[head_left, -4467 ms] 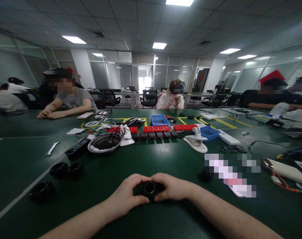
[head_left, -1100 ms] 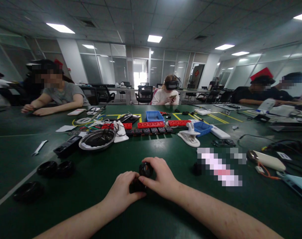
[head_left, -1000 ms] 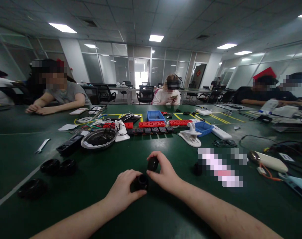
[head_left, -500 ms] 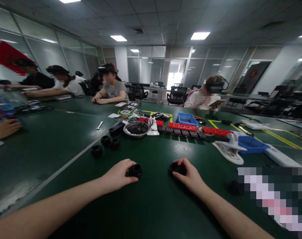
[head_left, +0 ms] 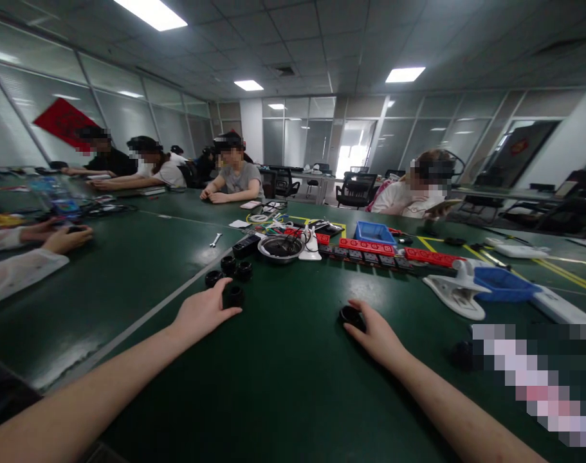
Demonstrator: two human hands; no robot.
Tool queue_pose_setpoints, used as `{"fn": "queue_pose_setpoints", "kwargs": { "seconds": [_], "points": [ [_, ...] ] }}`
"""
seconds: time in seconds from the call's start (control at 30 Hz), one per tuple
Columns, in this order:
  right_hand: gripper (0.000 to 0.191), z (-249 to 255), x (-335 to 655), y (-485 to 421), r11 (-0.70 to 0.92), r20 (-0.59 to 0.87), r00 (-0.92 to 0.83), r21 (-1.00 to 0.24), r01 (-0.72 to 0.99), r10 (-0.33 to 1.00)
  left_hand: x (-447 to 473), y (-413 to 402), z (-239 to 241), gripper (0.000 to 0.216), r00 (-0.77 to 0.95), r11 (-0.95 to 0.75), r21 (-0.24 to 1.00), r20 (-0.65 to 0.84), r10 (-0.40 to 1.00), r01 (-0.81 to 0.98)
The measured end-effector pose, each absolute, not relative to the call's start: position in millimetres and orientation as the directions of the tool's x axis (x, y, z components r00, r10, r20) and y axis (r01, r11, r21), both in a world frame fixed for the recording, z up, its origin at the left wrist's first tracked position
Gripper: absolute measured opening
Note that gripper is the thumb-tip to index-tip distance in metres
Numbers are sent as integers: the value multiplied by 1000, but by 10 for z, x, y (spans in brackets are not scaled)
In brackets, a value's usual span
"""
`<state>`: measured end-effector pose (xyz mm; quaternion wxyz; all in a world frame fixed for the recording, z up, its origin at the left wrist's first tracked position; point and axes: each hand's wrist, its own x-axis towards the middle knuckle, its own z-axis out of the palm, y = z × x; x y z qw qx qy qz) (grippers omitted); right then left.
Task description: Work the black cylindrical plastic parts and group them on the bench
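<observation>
My left hand [head_left: 203,313] reaches far to the left and pinches a black ring-shaped part [head_left: 233,296], holding it on the green table [head_left: 293,386] beside three similar black rings [head_left: 229,270]. My right hand [head_left: 377,329] rests on the table at centre right, its fingers curled over a second black round part [head_left: 349,315]. The two parts are well apart from each other.
Beyond the rings lie a metal bowl [head_left: 280,247], a black power strip [head_left: 245,245], red and black socket strips [head_left: 370,249], blue bins [head_left: 374,231], a white clamp [head_left: 459,292] and a wrench [head_left: 215,240]. Several people sit around the table; another person's hands [head_left: 64,236] are at the left.
The two black parts came apart. My left hand carried one leftward toward the group of rings; my right hand set the other on the table. The view swung left.
</observation>
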<state>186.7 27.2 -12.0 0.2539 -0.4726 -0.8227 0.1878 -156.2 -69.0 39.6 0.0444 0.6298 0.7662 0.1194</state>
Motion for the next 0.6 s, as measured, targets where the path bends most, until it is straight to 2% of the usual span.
{"fn": "queue_pose_setpoints", "kwargs": {
  "seconds": [0.07,0.13,0.2,0.23,0.37,0.43,0.5,0.6],
  "points": [
    [45,-129,1865,276,495,253,-430,-540,681,867,-1447,-810,414,51,-94,63,194,155,983,979],
    [45,-140,1869,288,503,261,-433,-538,677,863,-1344,-908,383,34,114,-147,199,169,979,969],
    [45,-149,1875,297,505,263,-434,-535,677,861,-1296,-933,321,28,283,-312,218,153,947,925],
    [46,-151,1878,298,506,263,-435,-532,679,861,-1299,-914,287,28,307,-333,239,141,941,912],
    [44,-156,1883,281,535,273,-463,-498,682,843,-1433,-715,205,33,131,-150,355,77,988,923],
    [44,-161,1879,269,555,285,-478,-486,675,831,-1489,-642,211,36,56,-77,371,67,996,926],
    [44,-160,1877,260,568,307,-479,-487,663,822,-1483,-640,239,36,46,-67,375,64,997,924],
    [38,-129,1888,254,559,384,-410,-492,668,828,-1333,-746,291,33,129,-138,393,49,990,909]
  ]
}}
